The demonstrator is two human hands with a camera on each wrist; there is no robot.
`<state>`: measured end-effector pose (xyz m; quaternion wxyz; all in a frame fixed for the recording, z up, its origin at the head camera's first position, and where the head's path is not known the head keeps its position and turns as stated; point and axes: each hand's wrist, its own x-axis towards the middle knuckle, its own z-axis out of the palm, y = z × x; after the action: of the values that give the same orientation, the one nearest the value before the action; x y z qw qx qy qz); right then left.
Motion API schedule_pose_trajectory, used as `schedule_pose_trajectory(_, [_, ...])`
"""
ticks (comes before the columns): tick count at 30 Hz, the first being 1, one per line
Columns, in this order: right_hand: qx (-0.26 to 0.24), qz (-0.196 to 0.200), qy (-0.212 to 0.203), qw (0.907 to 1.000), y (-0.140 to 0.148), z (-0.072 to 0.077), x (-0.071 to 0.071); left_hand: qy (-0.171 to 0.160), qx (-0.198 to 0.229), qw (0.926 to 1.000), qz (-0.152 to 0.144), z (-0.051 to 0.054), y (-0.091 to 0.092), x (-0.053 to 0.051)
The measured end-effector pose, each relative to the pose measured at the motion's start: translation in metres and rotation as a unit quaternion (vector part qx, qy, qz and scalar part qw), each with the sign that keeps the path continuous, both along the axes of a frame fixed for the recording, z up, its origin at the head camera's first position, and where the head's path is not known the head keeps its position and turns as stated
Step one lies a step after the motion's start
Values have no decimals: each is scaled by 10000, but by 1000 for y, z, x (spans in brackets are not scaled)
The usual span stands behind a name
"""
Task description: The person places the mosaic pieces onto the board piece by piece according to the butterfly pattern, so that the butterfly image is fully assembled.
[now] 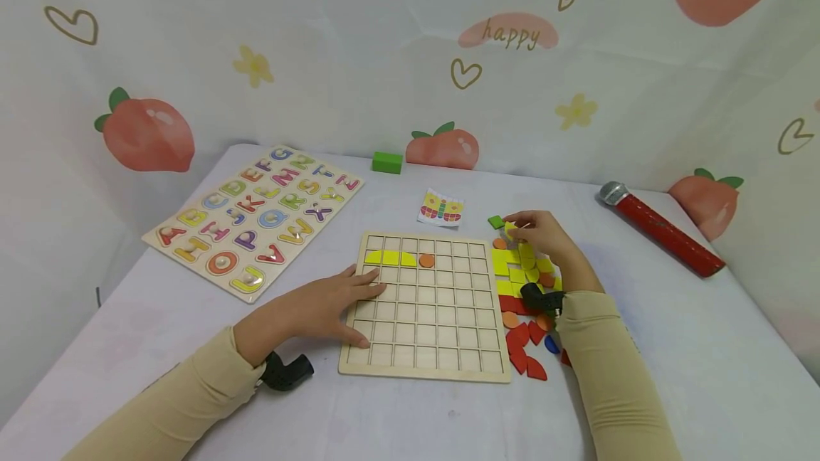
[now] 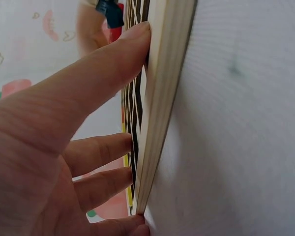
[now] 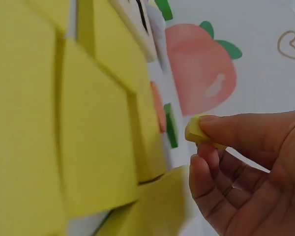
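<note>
My left hand (image 1: 314,308) rests on the left edge of a wooden grid board (image 1: 426,340); in the left wrist view its fingers are extended over the rim. Three yellow pieces (image 1: 391,257) and an orange disc (image 1: 426,260) lie in one upper row of cells. Right of the board, my right hand (image 1: 543,237) pinches a small yellow piece (image 3: 194,130) between thumb and fingers, above the loose pieces. Yellow tiles (image 1: 501,263), red pieces (image 1: 517,358), orange discs and a blue piece (image 1: 552,345) are spread there, with a green square (image 1: 495,222) at the far end.
Behind the board lies a card with a butterfly pattern (image 1: 440,208). A green block (image 1: 387,162) stands at the table's back edge. An alphabet peg puzzle (image 1: 256,223) lies at the left, a red microphone (image 1: 666,230) at the right. A printed cloth hangs behind.
</note>
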<state>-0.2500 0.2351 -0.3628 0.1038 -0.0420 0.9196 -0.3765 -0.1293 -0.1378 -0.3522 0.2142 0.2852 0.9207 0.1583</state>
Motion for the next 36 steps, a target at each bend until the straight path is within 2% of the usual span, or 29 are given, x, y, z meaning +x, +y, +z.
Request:
schedule_pose_trajectory(6, [-407, 245, 143, 9988, -11, 15, 4, -23, 21, 10000, -4, 0, 0, -1])
schedule_pose_trajectory(13, [-831, 784, -110, 9934, -40, 28, 9, -2, 22, 10000, 3, 1, 0, -2])
schedule_pose_trajectory(16, [-931, 1182, -280, 9882, -55, 29, 12, -66, 55, 10000, 15, 2, 1, -1])
schedule_pose_trajectory(19, [-1082, 1489, -624, 9809, -69, 28, 15, -102, 51, 9999, 40, 3, 1, 0])
schedule_pose_trajectory(23, [-1225, 1643, -868, 9749, -78, 22, 18, -103, 63, 9999, 58, 2, 1, 1])
schedule_pose_trajectory(27, [-1038, 1826, -820, 9743, -82, 15, 16, -71, 74, 9999, 33, 0, -1, 0])
schedule_pose_trajectory(30, [-692, 2068, -603, 9741, -84, 11, 16, -26, 48, 10000, 13, -2, -2, -1])
schedule_pose_trajectory(36, [-416, 2158, -369, 9749, -86, 10, 16, -34, 68, 10000, 7, -1, -1, -1])
